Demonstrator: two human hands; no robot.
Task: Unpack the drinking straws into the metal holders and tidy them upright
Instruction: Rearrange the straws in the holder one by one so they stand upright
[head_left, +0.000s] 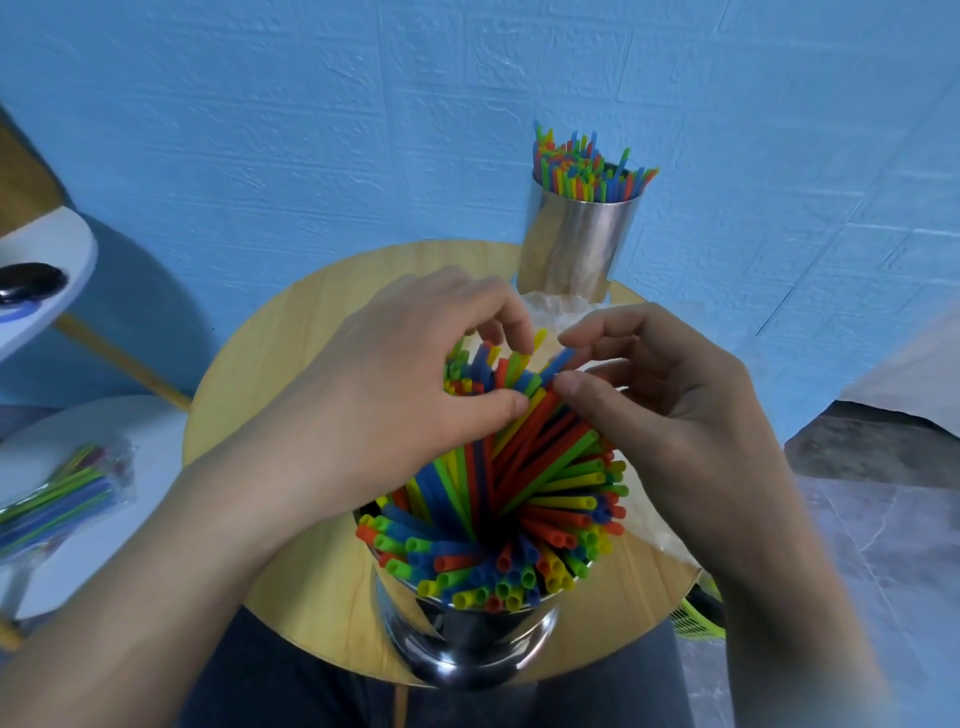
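- Head view, nearest: the near holder (467, 639) on the tabletop (291, 322) is crammed with straws (550, 499), which are splayed and not yet tidied.
- Their tips are pinched by the left hand (405, 374) and the right hand (660, 395).
- A wrapped bundle (62, 488) is left unpacked, off to the left.
- The far holder (576, 239) is filled, roughly upright.

Soft even light, blurred warped edges
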